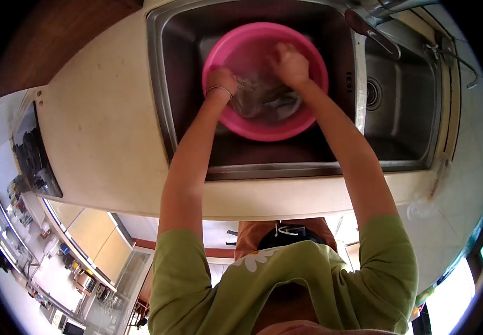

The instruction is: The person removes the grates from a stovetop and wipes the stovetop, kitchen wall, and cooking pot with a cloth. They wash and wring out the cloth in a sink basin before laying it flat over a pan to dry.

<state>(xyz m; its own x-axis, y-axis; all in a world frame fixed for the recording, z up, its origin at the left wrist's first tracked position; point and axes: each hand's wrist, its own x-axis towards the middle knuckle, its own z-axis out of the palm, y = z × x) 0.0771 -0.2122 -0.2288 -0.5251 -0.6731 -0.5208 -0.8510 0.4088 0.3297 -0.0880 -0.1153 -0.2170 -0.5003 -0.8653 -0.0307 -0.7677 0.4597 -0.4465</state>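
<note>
A round pink basin sits in the larger sink bowl with cloudy water in it. Greyish cloth-like items lie wet and partly under the water; their exact kind is not clear. My left hand, with a thin bracelet at the wrist, reaches in at the basin's left side beside the light cloth-like part. Its fingers are hidden in the water. Over the right half of the basin, my right hand has its fingers bent and somewhat apart, slightly blurred, with nothing visible in them.
The steel sink has a smaller bowl with a drain on the right. A faucet lever hangs over the divider at the upper right. Pale countertop extends left toward a dark stove. A wooden cabinet overhangs the upper left.
</note>
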